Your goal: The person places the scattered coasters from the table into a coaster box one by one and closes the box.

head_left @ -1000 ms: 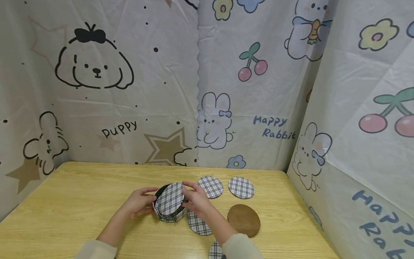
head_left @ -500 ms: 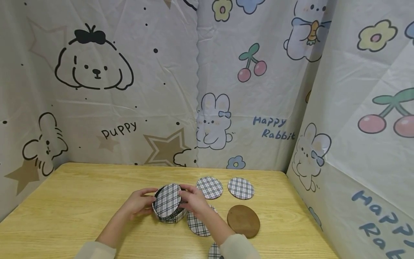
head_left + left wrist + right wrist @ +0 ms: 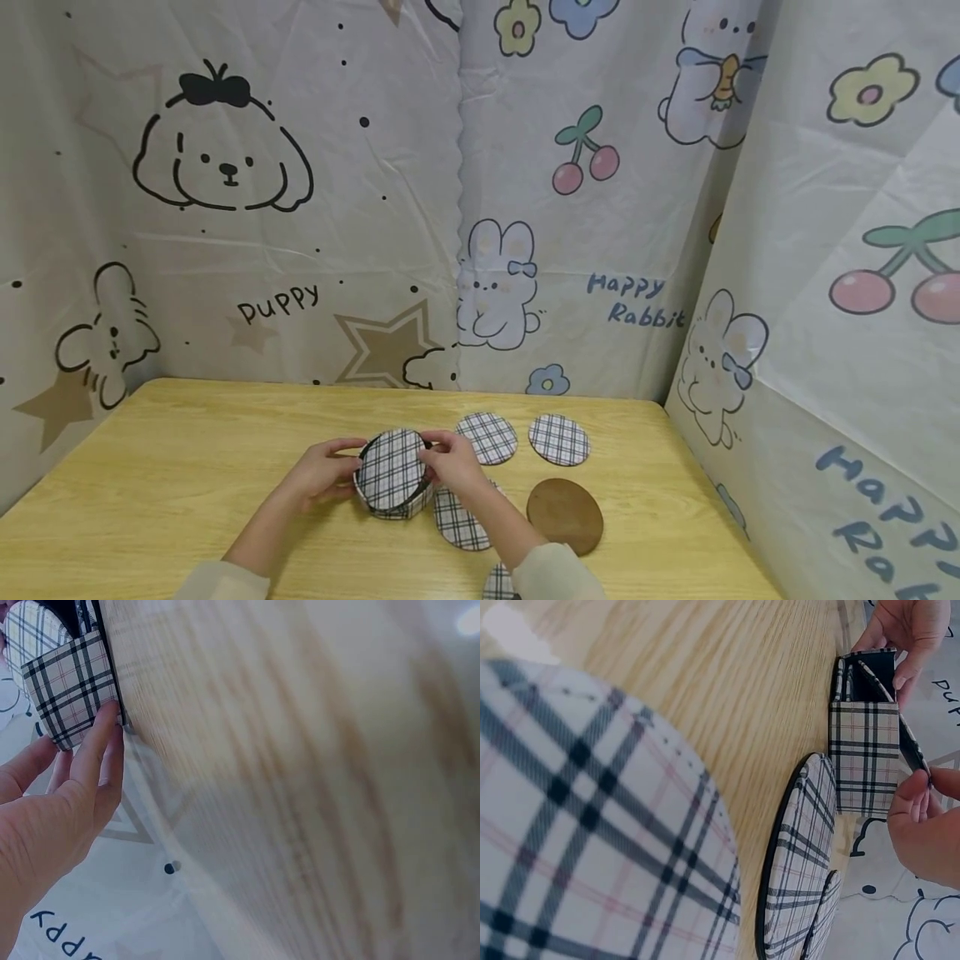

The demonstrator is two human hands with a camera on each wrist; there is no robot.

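A plaid coaster holder (image 3: 864, 754) with a dark inside stands on the table, its top uncovered. My left hand (image 3: 321, 473) grips its left side; in the left wrist view thumb and fingers spread over the plaid wall (image 3: 75, 690). Between thumb and fingers my right hand (image 3: 456, 462) pinches the edge of a round plaid coaster (image 3: 390, 469). This coaster slants across the opening, its far edge down inside the holder and its near edge above the rim in the right wrist view. Other coaster edges (image 3: 844, 679) show at the holder's bottom.
Right of the holder, several round plaid coasters lie on the wooden table (image 3: 187, 467): two at the back (image 3: 486, 437), (image 3: 559, 439), one partly under my right forearm (image 3: 459, 518), one by the sleeve (image 3: 498, 583). A brown disc (image 3: 565, 515) lies nearby. Printed curtains (image 3: 360, 208) stand behind.
The coaster in my right hand has shifted a little left and tipped flatter over the holder. My left hand has stayed at the holder's side.
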